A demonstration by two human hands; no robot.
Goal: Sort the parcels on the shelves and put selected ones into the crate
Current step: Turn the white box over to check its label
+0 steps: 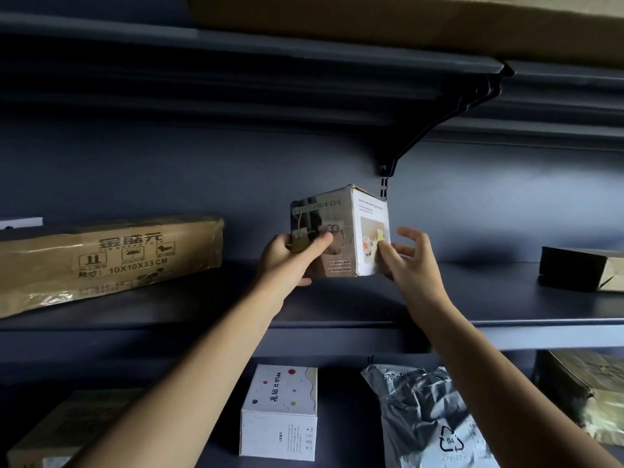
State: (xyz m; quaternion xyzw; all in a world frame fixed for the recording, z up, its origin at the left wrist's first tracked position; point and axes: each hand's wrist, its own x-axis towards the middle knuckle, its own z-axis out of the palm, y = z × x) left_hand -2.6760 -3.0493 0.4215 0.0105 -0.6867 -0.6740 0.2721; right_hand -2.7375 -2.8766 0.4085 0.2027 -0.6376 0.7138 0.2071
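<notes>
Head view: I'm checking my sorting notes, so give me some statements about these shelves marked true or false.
1. The left hand grips the cup box. True.
2. The right hand is clear of the cup box. False: its fingers touch the box's white side.
3. The long brown carton lies on the middle shelf, left of the cup box. True.
4. The grey poly bag lies left of the white dotted box. False: it lies to its right.
</notes>
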